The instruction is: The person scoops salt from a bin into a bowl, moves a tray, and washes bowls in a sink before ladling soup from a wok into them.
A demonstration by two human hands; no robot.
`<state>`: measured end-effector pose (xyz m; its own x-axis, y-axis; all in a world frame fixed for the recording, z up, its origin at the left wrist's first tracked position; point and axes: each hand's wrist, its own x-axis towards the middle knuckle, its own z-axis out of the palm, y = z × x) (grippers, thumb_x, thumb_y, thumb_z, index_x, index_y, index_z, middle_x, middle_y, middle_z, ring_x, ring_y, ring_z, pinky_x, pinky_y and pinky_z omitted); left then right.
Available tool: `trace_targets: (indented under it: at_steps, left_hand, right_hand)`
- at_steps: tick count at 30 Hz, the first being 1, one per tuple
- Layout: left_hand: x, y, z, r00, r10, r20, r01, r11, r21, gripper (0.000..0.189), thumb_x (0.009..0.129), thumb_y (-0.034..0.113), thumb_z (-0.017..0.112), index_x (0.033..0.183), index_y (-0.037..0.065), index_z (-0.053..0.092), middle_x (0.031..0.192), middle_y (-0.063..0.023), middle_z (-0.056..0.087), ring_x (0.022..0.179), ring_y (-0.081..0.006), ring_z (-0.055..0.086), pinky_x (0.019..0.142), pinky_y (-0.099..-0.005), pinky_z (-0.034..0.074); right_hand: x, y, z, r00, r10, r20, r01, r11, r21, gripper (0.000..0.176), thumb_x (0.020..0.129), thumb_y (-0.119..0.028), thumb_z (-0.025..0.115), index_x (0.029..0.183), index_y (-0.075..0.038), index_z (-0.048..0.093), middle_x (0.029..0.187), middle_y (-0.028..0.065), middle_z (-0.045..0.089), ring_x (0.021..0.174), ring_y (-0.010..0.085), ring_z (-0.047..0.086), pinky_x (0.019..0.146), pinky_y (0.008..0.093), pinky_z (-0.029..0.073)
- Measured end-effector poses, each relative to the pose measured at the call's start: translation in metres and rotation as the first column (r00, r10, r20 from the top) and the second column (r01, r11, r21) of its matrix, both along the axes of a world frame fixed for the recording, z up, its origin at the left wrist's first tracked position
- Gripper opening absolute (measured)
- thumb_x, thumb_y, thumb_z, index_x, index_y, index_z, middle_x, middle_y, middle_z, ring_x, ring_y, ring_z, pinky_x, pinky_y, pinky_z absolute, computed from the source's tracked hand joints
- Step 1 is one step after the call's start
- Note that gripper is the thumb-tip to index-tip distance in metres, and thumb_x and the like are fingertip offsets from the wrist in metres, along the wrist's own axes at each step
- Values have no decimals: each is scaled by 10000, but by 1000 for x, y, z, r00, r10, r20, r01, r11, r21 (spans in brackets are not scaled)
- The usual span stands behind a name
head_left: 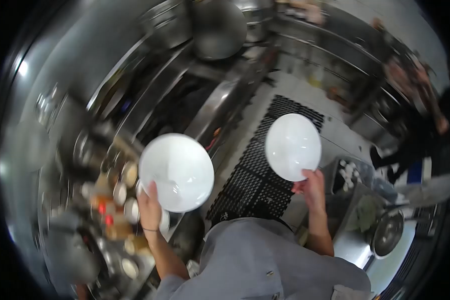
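Observation:
My left hand (150,211) grips the near left rim of a round white bowl (177,172), its thumb over the edge and its fingers mostly hidden. In my right hand (311,187) is a white plate (293,146), pinched at its lower edge and tilted, with glare on its surface. The bowl and the plate are held apart, in front of my body. Nothing shows in either dish.
Left of me are a stove (175,107) and blurred containers and bottles (116,231). A black perforated mat (250,172) lies on the floor ahead. At right are a metal strainer (388,234), a bin (354,175) and another person (415,125).

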<state>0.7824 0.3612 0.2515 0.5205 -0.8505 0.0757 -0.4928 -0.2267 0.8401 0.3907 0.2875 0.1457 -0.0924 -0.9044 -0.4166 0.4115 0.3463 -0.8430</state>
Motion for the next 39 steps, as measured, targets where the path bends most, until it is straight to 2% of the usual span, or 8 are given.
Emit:
trace_targets:
  at_steps: [3,5,13,17,24,27,31,39]
  left_hand:
    - [-38,-71,-61,965,-257,-42,257,912,320,423,989,294,492,1158,-85,574,1062,-127,658,987,-171,596,861,-321,467]
    - [-65,-99,-123,953,-301,-32,298,914,276,428,966,316,472,1126,-66,583,1024,-270,653,970,-394,643,846,-431,483]
    - [-154,-258,-187,879,-474,53,386,773,504,435,932,334,475,1105,-50,582,1015,-296,638,1005,-460,595,863,-483,472]
    - [-204,-390,-225,874,-486,22,453,828,330,417,940,307,466,1131,-50,564,1011,-309,632,975,-445,615,848,-477,478]
    - [-278,-581,-135,905,-277,-323,379,868,320,419,977,270,474,1233,-61,512,1119,-233,631,989,-297,640,843,-369,488]
    - [-295,-652,-175,916,-292,-275,344,924,168,443,985,297,483,1235,-69,499,1004,-139,642,749,-184,639,542,-296,521]
    - [-399,-748,-134,934,-239,-267,294,936,192,424,988,247,465,1256,-80,499,1143,-201,627,1023,-254,608,867,-345,468]
    - [-577,-917,-98,926,-178,-332,277,920,279,405,993,263,473,1216,-68,541,1102,-172,641,970,-213,606,823,-313,478]
  right_hand:
    - [-47,-38,-24,992,-127,4,127,992,17,247,868,-146,477,1025,43,499,640,116,591,445,226,589,380,286,457]
    - [-76,-60,-42,980,-199,-1,199,979,34,256,865,-146,471,1035,43,496,644,116,589,446,227,590,388,287,467]
    - [-207,-324,-65,934,-339,-115,337,941,-36,283,854,-158,480,1052,44,498,691,130,591,487,233,591,444,308,482]
    - [-270,-490,-59,867,-490,-86,466,861,-205,287,868,-156,465,1055,60,493,709,146,588,499,248,596,460,332,512]
    - [-421,-678,-6,756,-600,-262,535,797,-282,269,889,-122,423,1078,68,451,702,160,580,463,234,598,385,288,469]
    - [-490,-780,-9,655,-631,-416,540,776,-327,268,887,-115,411,1083,65,446,685,158,585,444,230,598,391,305,483]
    - [-585,-923,-53,571,-446,-689,398,884,-243,319,872,-117,429,1120,81,462,759,209,639,463,271,630,443,353,532]
    - [-692,-1121,-212,581,545,-605,-253,827,502,290,798,-84,493,1021,52,621,734,194,662,490,251,648,444,381,540]
